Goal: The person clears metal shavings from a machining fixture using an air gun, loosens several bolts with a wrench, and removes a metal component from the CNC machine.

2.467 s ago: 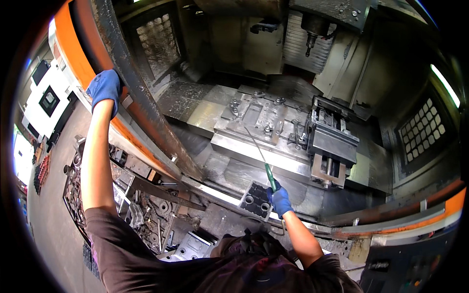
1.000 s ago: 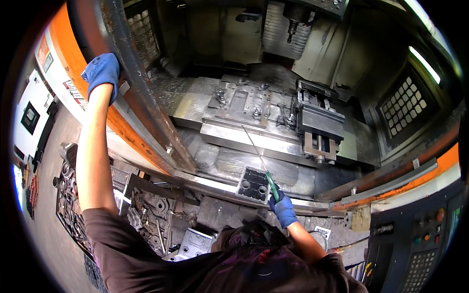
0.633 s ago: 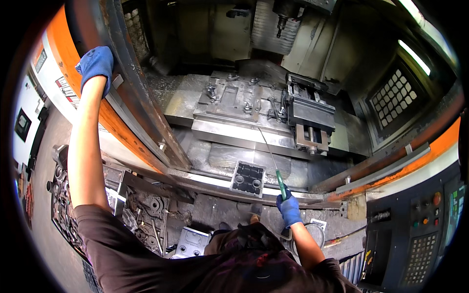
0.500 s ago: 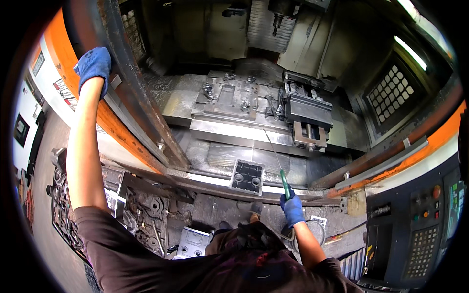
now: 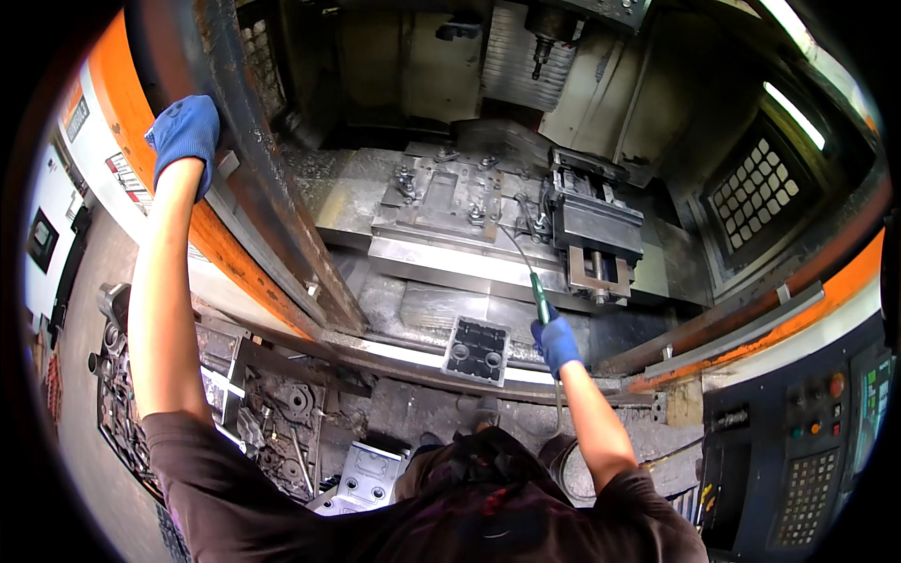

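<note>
My left hand (image 5: 185, 141), in a blue knit glove, is closed round the edge of the upright orange-and-dark door frame (image 5: 246, 141) at the left, arm stretched out. In its blue glove, my right hand (image 5: 557, 342) grips an air blow gun (image 5: 539, 298) with a green body and a long thin nozzle. The nozzle reaches over the front of the machine table (image 5: 469, 265), its tip near the clamped steel plate (image 5: 441, 190). A hose hangs below that hand. Left of it, a dark block with round holes (image 5: 476, 351) rests on the machine's front sill.
A machine vise (image 5: 599, 225) sits on the table's right side, under the spindle (image 5: 542, 52). The control panel (image 5: 812, 450) stands at the right. Metal parts crowd a bench (image 5: 282, 413) at lower left, with a light-coloured block (image 5: 369, 474) beside my legs.
My right hand has moved forward and up with the air blow gun, bringing the nozzle further over the table. My left hand keeps its hold; the view has shifted slightly.
</note>
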Available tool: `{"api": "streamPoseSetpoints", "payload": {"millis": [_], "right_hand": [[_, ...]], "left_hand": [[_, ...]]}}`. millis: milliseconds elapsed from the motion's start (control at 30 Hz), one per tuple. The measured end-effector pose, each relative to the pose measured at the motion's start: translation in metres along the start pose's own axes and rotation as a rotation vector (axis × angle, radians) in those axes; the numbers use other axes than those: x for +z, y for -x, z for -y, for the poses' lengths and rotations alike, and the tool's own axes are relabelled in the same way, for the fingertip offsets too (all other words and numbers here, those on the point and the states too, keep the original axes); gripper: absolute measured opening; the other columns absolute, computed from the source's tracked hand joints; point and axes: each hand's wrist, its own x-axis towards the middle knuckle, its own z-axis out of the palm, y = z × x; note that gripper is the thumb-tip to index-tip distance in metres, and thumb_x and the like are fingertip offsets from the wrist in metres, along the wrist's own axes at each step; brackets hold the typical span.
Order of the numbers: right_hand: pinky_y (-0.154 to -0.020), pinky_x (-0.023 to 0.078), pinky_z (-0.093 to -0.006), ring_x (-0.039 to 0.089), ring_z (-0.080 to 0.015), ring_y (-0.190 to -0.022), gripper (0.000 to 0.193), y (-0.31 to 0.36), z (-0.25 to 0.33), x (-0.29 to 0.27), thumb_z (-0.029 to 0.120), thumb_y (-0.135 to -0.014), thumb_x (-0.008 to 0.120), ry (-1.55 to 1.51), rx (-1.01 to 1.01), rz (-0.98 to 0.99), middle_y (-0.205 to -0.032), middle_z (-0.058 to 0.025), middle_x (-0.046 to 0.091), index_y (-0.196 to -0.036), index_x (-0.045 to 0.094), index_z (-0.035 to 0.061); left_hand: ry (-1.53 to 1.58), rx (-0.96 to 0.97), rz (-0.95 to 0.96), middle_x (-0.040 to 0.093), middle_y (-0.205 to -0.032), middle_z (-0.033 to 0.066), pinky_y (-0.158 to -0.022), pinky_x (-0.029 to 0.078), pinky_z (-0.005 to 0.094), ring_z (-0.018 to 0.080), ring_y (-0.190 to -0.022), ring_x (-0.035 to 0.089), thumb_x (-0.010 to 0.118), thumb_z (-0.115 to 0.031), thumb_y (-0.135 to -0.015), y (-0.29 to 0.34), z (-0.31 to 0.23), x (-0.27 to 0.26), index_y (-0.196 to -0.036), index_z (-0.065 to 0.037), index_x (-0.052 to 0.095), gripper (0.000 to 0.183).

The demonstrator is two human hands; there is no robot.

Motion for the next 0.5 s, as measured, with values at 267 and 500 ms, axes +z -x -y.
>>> {"api": "streamPoseSetpoints", "payload": {"millis": [267, 500], "right_hand": [[-0.040, 0.043, -0.0323, 0.051, -0.0170, -0.045, 0.039, -0.080, 0.052, -0.005, 0.011, -0.085, 0.060, -0.118, 0.212, 0.170, -0.066, -0.0087, 0.056, -0.123, 0.053, 0.0144], [-0.045, 0.046, -0.0327, 0.054, -0.0174, -0.050, 0.037, -0.140, 0.039, -0.040, 0.011, -0.082, 0.059, 0.083, 0.190, 0.365, -0.074, -0.0096, 0.059, -0.119, 0.056, 0.0093]], "left_hand": [[-0.211, 0.091, 0.011, 0.064, -0.079, 0.0243, -0.062, 0.048, 0.0436, 0.0388, -0.076, 0.064, 0.061, -0.013, -0.070, 0.016, -0.014, -0.018, -0.074, -0.002, 0.069, 0.014], [-0.201, -0.029, 0.105, 0.063, -0.082, 0.0237, -0.067, 0.045, 0.0449, 0.0391, -0.084, 0.063, 0.050, -0.028, -0.081, 0.008, -0.004, -0.012, -0.081, -0.001, 0.066, 0.031]]}}
